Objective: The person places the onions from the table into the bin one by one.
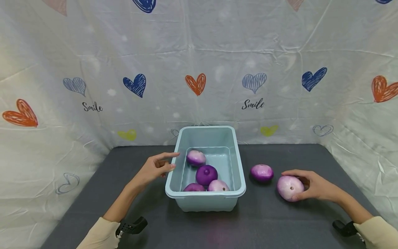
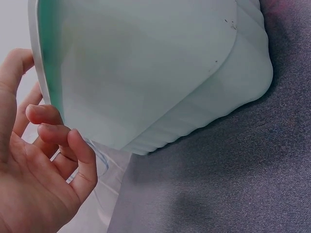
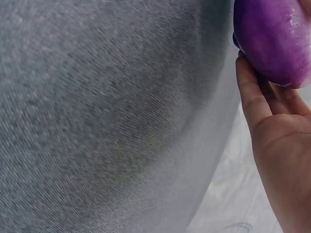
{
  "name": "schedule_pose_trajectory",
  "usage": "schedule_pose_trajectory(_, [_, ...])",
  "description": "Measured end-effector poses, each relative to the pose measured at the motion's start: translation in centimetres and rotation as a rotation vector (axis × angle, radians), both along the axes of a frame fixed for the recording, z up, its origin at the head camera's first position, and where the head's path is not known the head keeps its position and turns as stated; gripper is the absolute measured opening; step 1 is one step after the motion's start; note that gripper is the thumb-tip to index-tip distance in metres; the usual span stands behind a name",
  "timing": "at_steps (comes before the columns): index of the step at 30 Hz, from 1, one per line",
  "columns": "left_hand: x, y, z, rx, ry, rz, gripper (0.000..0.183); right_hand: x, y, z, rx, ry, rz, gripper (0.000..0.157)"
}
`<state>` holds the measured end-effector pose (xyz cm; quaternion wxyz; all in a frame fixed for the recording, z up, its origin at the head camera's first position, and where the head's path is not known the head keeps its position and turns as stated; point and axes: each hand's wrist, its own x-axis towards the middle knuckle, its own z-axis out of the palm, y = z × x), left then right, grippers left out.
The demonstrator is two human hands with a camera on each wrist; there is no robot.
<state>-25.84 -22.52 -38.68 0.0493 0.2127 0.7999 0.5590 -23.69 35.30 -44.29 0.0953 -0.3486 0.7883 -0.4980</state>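
My right hand (image 1: 317,185) holds a pale purple onion (image 1: 290,188), thumb on its near side and fingers round the far side. In the right wrist view the same onion (image 3: 274,41) shows deep purple at the top right corner. A second purple onion (image 1: 262,173) lies on the table between it and the light blue plastic bin (image 1: 242,169). My left hand (image 1: 155,167) is at the bin's left rim, index finger reaching to it and the other fingers loosely bent. Inside the bin are several onions, among them a dark purple one (image 1: 206,175) and a two-toned one (image 1: 196,158).
Dark grey cloth covers the table (image 1: 205,230). Close behind the bin hangs a white curtain (image 1: 217,62) printed with hearts, which also runs along both sides. Black straps (image 1: 133,226) sit at both wrists.
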Motion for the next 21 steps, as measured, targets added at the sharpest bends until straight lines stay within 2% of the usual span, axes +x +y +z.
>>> schedule_pose_trajectory(9, [-0.1, -0.1, -0.2, 0.006, 0.007, -0.004, 0.046, 0.1, 0.0, 0.7, -0.028, -0.009, -0.047, 0.066])
schedule_pose_trajectory(13, [-0.2, -0.1, -0.2, 0.011, 0.009, -0.005, 0.047, -0.2, -0.3, 0.9, -0.042, 0.015, -0.055, 0.065])
schedule_pose_trajectory(21, [-0.2, -0.1, -0.3, 0.014, 0.010, -0.009, 0.045, -0.8, -1.2, 1.7, -0.060, -0.002, -0.087, 0.064])
